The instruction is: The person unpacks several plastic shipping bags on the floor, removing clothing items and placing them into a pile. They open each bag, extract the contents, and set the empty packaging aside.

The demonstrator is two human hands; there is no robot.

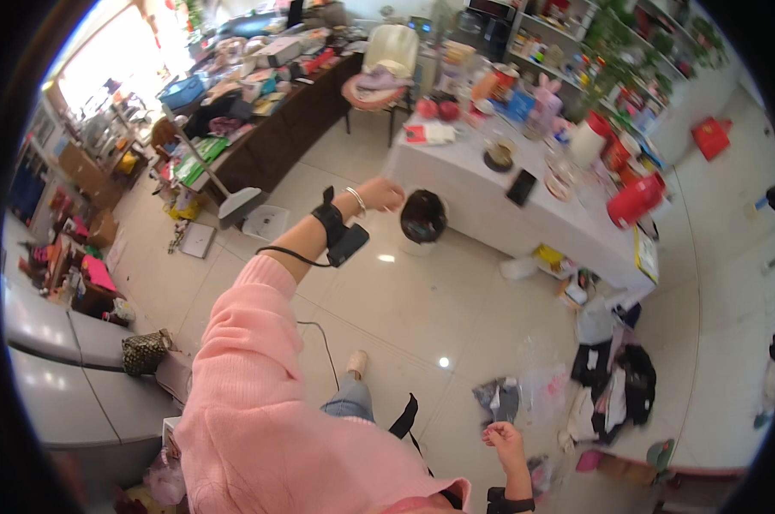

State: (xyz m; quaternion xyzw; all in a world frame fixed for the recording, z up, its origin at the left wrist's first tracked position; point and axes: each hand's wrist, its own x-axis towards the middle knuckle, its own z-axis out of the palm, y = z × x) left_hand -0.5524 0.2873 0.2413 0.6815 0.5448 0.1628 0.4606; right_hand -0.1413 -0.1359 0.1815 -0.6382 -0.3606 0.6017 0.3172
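Note:
My left hand (385, 194) is stretched out ahead, beside a bin (424, 221) lined with a dark bag. Its fingers are curled and blurred, so whether they hold anything is hidden. A silver bracelet (356, 200) circles that wrist, and a black device (347, 244) is strapped to the forearm with a cable. Lower right, my right hand (506, 443) hangs with its fingers curled in and nothing visible in them. Below it in the view is a black wrist strap (510, 501). Grey clothing (498, 399) lies on the floor close to the right hand.
A cloth-covered table (490, 221) bears a phone (521, 187), a glass jar (500, 154) and a red thermos (636, 199). A dustpan (241, 207) stands by a cluttered desk (278, 144). Clothes (612, 385) are heaped at right. A cable (326, 340) crosses the tiles near my foot (358, 363).

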